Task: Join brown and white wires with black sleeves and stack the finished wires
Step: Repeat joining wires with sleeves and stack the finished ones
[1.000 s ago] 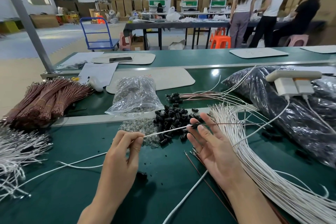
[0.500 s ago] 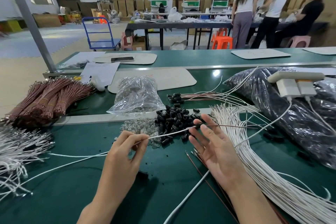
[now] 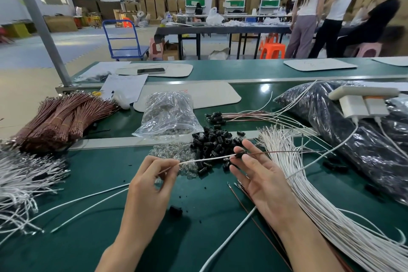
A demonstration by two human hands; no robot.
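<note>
Looks like the joining step: a white wire [image 3: 205, 159] is met by a brown wire [image 3: 276, 152] inside a black sleeve [image 3: 240, 154], mid-frame. The white wire is pinched by the left hand [image 3: 150, 185]. The sleeve is pinched by the right hand [image 3: 260, 181], other fingers spread. Next, it probably needs seating firmly, then laying on the finished wires [image 3: 231, 116] just above centre.

Green table [image 3: 99, 183] bears white wires [image 3: 309, 194], black sleeves [image 3: 212, 139], perhaps glass bulbs [image 3: 174, 152].
</note>
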